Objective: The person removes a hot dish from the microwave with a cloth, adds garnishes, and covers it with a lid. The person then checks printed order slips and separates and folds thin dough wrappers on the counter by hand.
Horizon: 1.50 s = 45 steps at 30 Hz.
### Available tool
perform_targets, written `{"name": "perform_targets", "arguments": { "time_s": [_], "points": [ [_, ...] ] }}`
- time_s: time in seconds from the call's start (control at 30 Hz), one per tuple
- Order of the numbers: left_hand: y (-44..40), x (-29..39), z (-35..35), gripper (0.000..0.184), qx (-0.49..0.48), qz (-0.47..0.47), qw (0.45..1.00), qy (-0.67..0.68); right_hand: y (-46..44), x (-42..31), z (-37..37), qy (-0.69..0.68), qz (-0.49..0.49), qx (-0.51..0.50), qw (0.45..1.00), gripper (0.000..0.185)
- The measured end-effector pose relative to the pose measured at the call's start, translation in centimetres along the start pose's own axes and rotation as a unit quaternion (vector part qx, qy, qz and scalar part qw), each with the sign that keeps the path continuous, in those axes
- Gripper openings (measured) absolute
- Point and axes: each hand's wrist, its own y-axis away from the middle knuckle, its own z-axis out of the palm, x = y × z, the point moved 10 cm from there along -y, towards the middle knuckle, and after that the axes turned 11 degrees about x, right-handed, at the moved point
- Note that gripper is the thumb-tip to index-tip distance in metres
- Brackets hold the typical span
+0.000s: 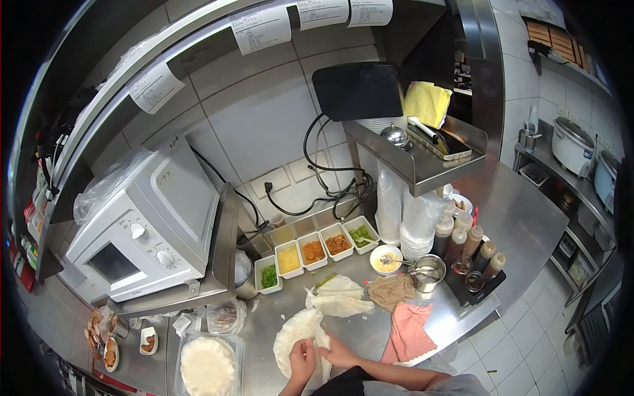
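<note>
A thin round white dough wrapper (295, 330) lies on the steel counter in front of me. My left hand (302, 358) is closed at its near edge, fingers pinched together on the sheet. Just to the right, my right hand (339, 353) grips the wrapper's right side, where it is lifted and folded; part of it is hidden by my hands. Beyond it sits another wrapper (340, 305), crumpled, with a green strip (325, 280) at its far end. A stack of round wrappers (207, 367) fills a clear plastic container on the left.
White tubs of shredded fillings (289, 259) line the back. A bowl with a spoon (386, 260), steel pot (429, 273), brown cloth (391, 292), pink cloth (412, 333) and sauce bottles (456, 243) are to the right. A microwave (145, 228) stands left on a raised shelf.
</note>
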Motion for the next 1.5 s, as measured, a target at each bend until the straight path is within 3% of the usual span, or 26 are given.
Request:
{"name": "perform_targets", "arguments": {
  "time_s": [0.23,0.3,0.4,0.5,0.6,0.7,0.8,1.0,1.13,1.4,1.5],
  "points": [
    [0.3,-0.1,0.9,0.019,-0.015,-0.012,1.0,0.015,-0.4,1.9,2.6,-0.031,-0.053,-0.035,0.997,0.07],
    [0.4,0.2,0.6,0.019,-0.019,-0.022,0.999,0.022,0.1,0.0,1.7,-0.053,-0.057,-0.037,0.996,0.06],
    [-0.2,0.5,-0.1,0.019,-0.006,0.034,0.998,-0.058,0.4,-1.0,1.1,-0.05,-0.068,-0.023,0.996,0.057],
    [-0.6,0.4,-1.7,0.019,0.052,0.053,0.996,-0.046,0.1,-0.8,1.1,-0.05,-0.1,0.0,0.994,0.057],
    [-0.5,-0.4,-2.8,0.02,0.05,0.001,0.997,-0.063,-0.1,0.0,1.8,-0.063,-0.094,-0.017,0.993,0.054],
    [-0.4,0.0,-2.3,0.022,0.004,0.018,1.0,0.006,0.3,-1.6,2.0,-0.085,-0.08,-0.06,0.991,0.051],
    [0.4,1.6,-0.4,0.023,-0.041,-0.026,0.987,0.153,1.0,-3.9,2.6,-0.139,-0.084,-0.113,0.98,0.048],
    [0.9,-3.1,0.1,0.02,-0.052,-0.181,0.948,0.257,2.1,-6.1,1.8,-0.168,-0.092,-0.137,0.972,0.047],
    [-0.3,-3.2,-1.3,0.013,-0.038,-0.147,0.969,0.197,2.1,-5.3,1.8,-0.188,-0.038,-0.15,0.97,0.046],
    [-0.2,-1.1,-4.3,0.012,0.069,-0.057,0.995,0.037,2.1,-6.0,2.4,-0.182,-0.07,-0.157,0.968,0.045],
    [-0.8,0.6,-3.6,0.015,0.075,-0.044,0.979,0.183,2.3,-7.3,3.4,-0.142,-0.079,-0.184,0.969,0.046]
  ]
}}
